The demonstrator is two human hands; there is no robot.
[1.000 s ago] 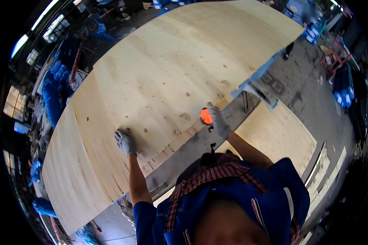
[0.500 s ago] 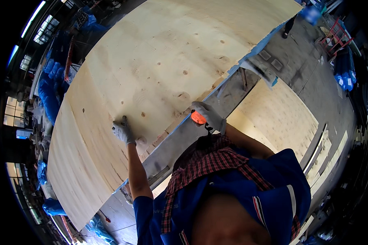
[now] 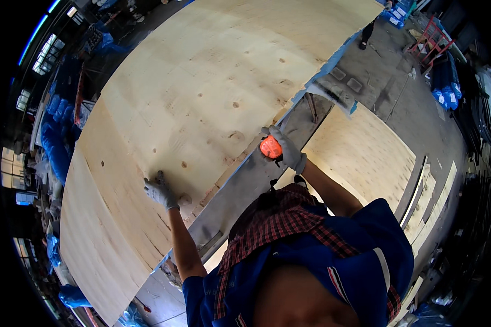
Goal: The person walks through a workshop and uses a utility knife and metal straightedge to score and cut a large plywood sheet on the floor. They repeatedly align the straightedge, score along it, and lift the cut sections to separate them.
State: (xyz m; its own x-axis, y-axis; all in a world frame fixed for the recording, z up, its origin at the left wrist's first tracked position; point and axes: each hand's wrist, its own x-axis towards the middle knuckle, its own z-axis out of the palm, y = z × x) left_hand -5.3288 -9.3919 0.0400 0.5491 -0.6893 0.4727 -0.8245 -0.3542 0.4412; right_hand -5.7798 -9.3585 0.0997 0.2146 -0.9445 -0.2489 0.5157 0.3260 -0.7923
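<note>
My left hand (image 3: pixel 161 192), in a grey glove, rests on a large pale plywood sheet (image 3: pixel 163 109), with thumb and a finger spread apart and nothing visible in it. A grey glove also covers my right hand (image 3: pixel 289 151), which is closed around an orange tape measure (image 3: pixel 270 147) with a black strap. That hand is beside the sheet's near edge; no blade drawn from the tape can be made out. Dark knots dot the wood, and blue material (image 3: pixel 326 66) runs along the edge below the top surface.
Lower down on the right lies another pale wood sheet (image 3: pixel 365 144), with loose strips (image 3: pixel 439 201) beside it. A red metal frame (image 3: pixel 432 41) and blue-wrapped bundles (image 3: pixel 446 90) stand farther right. Another person's leg (image 3: pixel 367 35) shows by the far edge. Blue plastic bundles (image 3: pixel 54 139) line the left.
My right hand has moved slightly away from the sheet's edge and turned, so more of the orange tape measure shows. My left hand stays on the sheet. The whole view has shifted a little.
</note>
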